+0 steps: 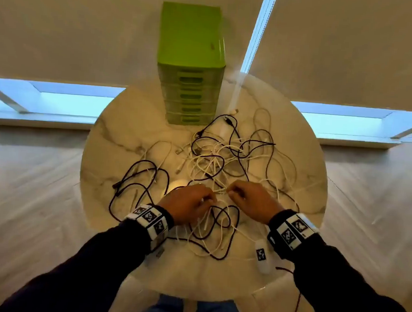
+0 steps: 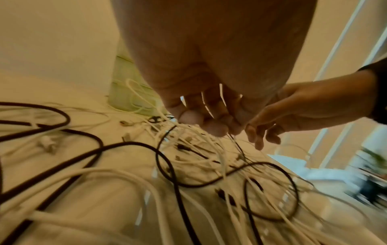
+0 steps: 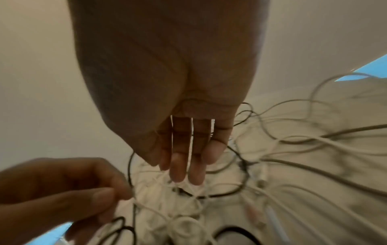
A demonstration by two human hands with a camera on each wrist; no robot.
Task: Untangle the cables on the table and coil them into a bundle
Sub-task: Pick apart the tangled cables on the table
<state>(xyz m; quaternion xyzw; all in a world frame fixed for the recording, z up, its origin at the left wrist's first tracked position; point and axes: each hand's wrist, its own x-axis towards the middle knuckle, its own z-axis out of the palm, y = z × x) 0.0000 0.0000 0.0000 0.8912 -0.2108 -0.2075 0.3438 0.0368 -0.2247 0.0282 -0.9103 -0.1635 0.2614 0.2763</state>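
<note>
A person's left hand [image 1: 189, 204] and right hand [image 1: 250, 200] each pinch a thin white cable strand [image 1: 222, 190] at the near edge of a tangle of black and white cables [image 1: 220, 157] spread across a round marble-topped table [image 1: 108, 139], before a green plastic drawer unit [image 1: 191, 64]; pulling hard could tighten knots or drag connectors off the table edge

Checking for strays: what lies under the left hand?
Under the left hand, white cables and black cables loop on the marble table; the palm hides what lies directly beneath.
</note>
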